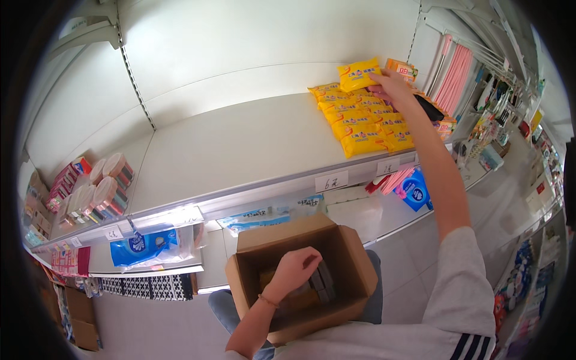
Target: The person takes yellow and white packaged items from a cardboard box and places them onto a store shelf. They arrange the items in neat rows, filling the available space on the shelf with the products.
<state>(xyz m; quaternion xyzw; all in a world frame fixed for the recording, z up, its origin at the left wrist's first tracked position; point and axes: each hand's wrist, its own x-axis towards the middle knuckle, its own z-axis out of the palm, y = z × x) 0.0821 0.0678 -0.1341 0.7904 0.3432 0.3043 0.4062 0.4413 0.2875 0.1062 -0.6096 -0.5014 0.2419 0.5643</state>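
Observation:
My right hand (390, 87) reaches to the back right of the white shelf (234, 139), gripping a yellow soap packet (358, 75) by its right edge. That packet is above the rear of a group of matching yellow packets (360, 121) laid in rows. My left hand (294, 268) is over the open cardboard box (288, 231), its fingers curled together with no object visible in them. Inside the box, partly behind that hand, lie small pale boxes (321, 283). The box rests between my legs.
Orange printed boxes (445, 127) and a black item (428, 108) adjoin the yellow packets. Clear lidded tubs (110, 198) stand at the shelf's left. Blue packs (146, 245) lie on the lower shelf. Handwritten price cards (331, 182) line the front edge. A pink mop (454, 74) hangs at right.

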